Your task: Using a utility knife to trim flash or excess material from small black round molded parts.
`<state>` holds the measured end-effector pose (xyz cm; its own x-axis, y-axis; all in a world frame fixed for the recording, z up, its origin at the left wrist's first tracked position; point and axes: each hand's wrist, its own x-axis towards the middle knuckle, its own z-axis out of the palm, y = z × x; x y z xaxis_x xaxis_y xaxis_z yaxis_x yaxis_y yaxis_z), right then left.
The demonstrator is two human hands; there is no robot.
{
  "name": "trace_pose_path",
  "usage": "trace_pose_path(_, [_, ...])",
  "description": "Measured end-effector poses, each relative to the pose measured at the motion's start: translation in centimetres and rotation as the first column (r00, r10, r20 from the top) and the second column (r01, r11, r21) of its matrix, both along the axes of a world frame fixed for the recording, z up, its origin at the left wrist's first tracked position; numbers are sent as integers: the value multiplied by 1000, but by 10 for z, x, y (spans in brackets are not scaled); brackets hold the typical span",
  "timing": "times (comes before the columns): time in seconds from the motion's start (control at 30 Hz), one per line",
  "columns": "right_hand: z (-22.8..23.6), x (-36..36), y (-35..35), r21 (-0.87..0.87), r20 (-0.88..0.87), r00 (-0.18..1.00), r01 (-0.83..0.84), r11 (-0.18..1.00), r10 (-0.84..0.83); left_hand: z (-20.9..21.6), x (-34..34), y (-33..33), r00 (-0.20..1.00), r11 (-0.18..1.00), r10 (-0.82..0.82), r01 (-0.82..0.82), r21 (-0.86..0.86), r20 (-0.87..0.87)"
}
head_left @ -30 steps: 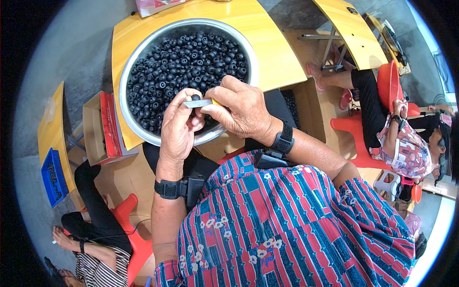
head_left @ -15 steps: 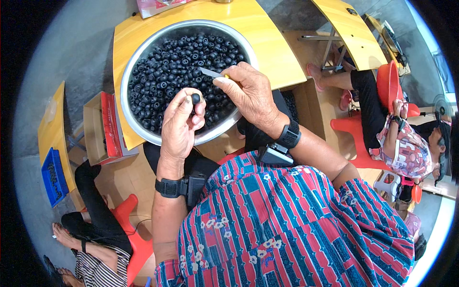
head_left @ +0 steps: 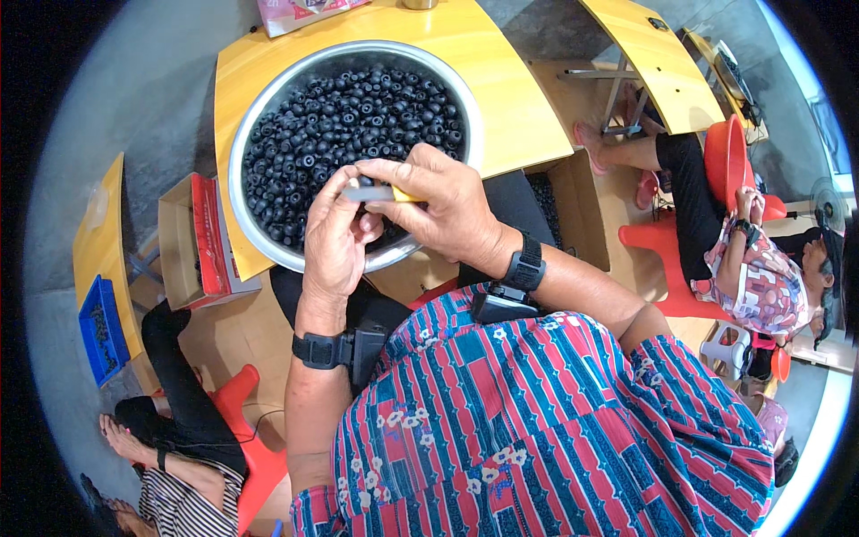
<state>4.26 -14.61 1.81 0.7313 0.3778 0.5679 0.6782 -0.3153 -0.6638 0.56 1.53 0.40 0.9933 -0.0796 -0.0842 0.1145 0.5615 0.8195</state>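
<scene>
A large metal basin (head_left: 238, 159) holds a heap of small black round pieces (head_left: 358, 112) with ring-shaped hollows. Over its near side, my left hand (head_left: 333, 237) is closed, thumb and fingers pinching one such piece, now mostly hidden behind the blade. My right hand (head_left: 455, 204) grips a small knife (head_left: 369, 193) with a yellow handle. Its flat blade lies across my left fingertips at the held piece; whether it cuts in cannot be seen. Both hands are close together, fingertips nearly touching.
The basin stands on a yellow table (head_left: 523, 125). Below it are an open carton (head_left: 580, 210) on the right and a red-sided box (head_left: 208, 234) on the left. A blue tray (head_left: 101, 331) is further left. Other people sit on red stools on both sides.
My right hand has moved left and down, bringing the blade from above the heap onto the piece in my left hand. My left hand has stayed nearly still.
</scene>
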Motion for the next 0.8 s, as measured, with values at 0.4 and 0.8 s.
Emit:
trace_pose_path(0.4, [-3, -6, -3, -187, 280, 957, -19, 982, 72, 2, 5, -2, 997, 996, 76, -77, 53, 11])
trace_pose_path(0.8, [-11, -1, -18, 434, -403, 914, 153, 888, 40, 8, 9, 37, 998, 911, 30, -49, -409, -52])
